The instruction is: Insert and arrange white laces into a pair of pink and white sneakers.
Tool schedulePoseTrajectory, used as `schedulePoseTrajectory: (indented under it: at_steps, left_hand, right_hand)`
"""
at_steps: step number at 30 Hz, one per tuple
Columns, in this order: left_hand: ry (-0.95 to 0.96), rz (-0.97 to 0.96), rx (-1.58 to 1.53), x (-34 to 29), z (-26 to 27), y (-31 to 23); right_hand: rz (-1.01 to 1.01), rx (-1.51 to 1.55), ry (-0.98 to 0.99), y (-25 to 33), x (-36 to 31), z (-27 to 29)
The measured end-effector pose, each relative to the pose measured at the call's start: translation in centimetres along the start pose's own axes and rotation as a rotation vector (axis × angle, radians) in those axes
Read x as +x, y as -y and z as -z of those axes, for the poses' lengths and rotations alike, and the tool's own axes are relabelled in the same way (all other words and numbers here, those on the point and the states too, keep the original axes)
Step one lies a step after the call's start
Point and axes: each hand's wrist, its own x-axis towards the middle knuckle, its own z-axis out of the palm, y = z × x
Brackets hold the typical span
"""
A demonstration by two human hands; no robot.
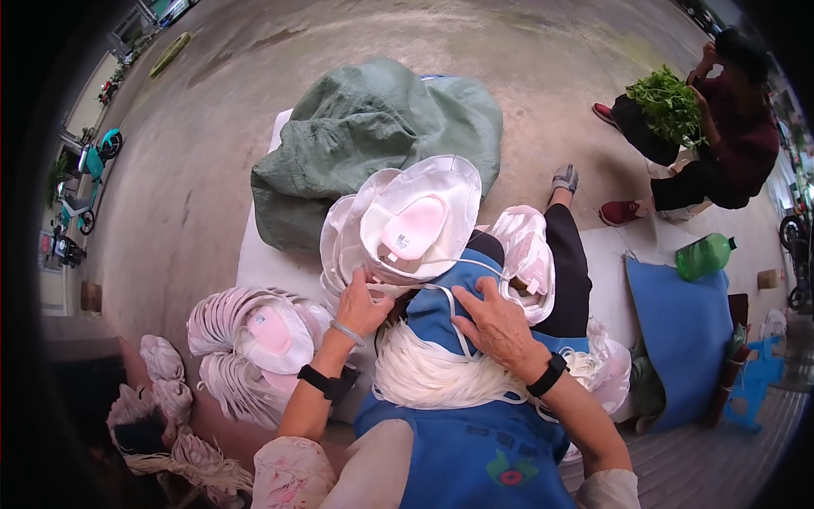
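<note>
My left hand (360, 312) is closed on the near rim of a white shoe upper (462, 191) with a pink insole. It is one of several stacked together, tilted in front of me. White laces run from its near edge toward my right hand (496, 331), whose thumb and fingers are apart beside them. Whether a lace touches those fingers, I cannot make out. Across my lap, over a blue apron (475, 450), lies a thick bundle of white laces (437, 369). Another stack of white and pink uppers (527, 254) leans right of my right hand.
A green woven sack (373, 127) rests beyond the uppers. At left, many nested uppers (242, 331) lie in curved rows. On the right are a blue sheet (682, 339), a green bottle (705, 256) and a blue stool (753, 386). A seated person (738, 144) holds leafy greens (670, 106).
</note>
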Motion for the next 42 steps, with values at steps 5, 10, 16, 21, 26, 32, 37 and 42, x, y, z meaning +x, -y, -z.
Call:
schedulePoseTrajectory:
  at_steps: [5, 10, 16, 21, 26, 32, 37, 42]
  left_hand:
    - [-0.276, -0.120, -0.077, 0.6, -0.7, -2.0]
    - [-0.308, -0.361, 0.038, 0.9, -0.5, -0.7]
    - [-0.429, -0.675, 0.656, 1.7, 2.7, -4.7]
    - [0.144, -0.755, 0.672, 2.7, 2.8, -3.3]
    - [0.217, -0.376, 0.705, 0.5, 1.2, -2.6]
    - [0.485, -0.464, 0.724, -0.5, -1.5, -0.1]
    - [0.475, -0.259, 0.601, 0.1, 0.0, -1.6]
    - [0.320, -0.435, 0.530, 0.6, 0.7, -10.4]
  right_hand:
    - [0.034, 0.091, -0.126, -1.3, -0.4, 0.6]
    - [-0.069, -0.210, -0.395, -4.4, -0.2, 2.8]
    - [-0.220, -0.132, -0.222, -7.4, -1.0, 0.8]
    - [-0.200, -0.125, -0.198, -7.2, -0.8, 1.2]
    - [-0.148, -0.284, -0.291, -6.0, -2.3, 0.9]
    - [-0.214, -0.316, -0.272, -4.6, -4.8, -1.0]
    - [-0.189, -0.366, -0.317, -4.4, -5.4, -2.5]
    - [-0.187, -0.245, -0.406, -5.8, -4.5, -0.6]
